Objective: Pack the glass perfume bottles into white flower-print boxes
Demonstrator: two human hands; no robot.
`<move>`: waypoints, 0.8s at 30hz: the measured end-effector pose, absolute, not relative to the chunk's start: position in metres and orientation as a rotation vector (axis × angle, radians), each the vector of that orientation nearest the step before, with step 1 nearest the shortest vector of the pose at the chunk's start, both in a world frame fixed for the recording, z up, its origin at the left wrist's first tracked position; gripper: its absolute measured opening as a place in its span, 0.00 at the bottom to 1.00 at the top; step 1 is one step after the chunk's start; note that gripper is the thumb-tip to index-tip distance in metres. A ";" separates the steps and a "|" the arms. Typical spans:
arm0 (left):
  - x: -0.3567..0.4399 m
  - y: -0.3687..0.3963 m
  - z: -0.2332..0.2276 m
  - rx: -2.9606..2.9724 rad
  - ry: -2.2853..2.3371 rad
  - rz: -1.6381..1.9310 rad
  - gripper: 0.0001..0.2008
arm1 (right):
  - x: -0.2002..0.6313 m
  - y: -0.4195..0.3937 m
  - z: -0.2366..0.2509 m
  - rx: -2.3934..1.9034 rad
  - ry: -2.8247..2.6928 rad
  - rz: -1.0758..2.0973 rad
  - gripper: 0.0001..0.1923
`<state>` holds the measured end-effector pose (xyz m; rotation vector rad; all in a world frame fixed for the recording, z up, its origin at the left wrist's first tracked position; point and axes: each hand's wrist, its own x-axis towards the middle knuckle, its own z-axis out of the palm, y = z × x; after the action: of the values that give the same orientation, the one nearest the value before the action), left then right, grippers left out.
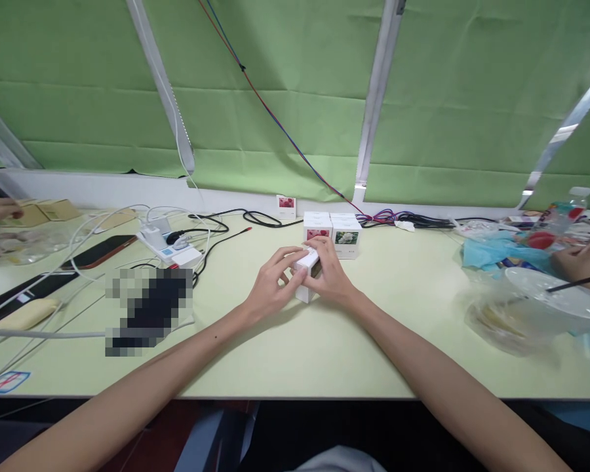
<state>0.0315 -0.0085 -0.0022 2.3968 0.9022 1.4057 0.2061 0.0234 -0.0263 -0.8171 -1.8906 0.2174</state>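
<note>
Both hands grip one small white box [307, 274] at table [373, 341] centre: left hand [274, 283] at nine o'clock, right hand [332, 276] at three, fingers curled around it. Two boxes [332, 235] stand at twelve.

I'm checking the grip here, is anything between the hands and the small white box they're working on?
Nothing visible is. The left hand and right hand both touch the white box directly, fingers wrapped over it. The two flower-print boxes stand just behind, apart from the hands.
</note>
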 end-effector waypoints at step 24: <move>0.029 -0.003 -0.010 2.180 1.067 1.343 0.14 | 0.228 0.047 -0.039 -1.466 -1.227 -0.281 0.38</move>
<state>0.0289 -0.0032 -0.0100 2.1795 1.0674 1.3434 0.2285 0.0469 -0.0389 -1.4655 -1.2275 -0.2814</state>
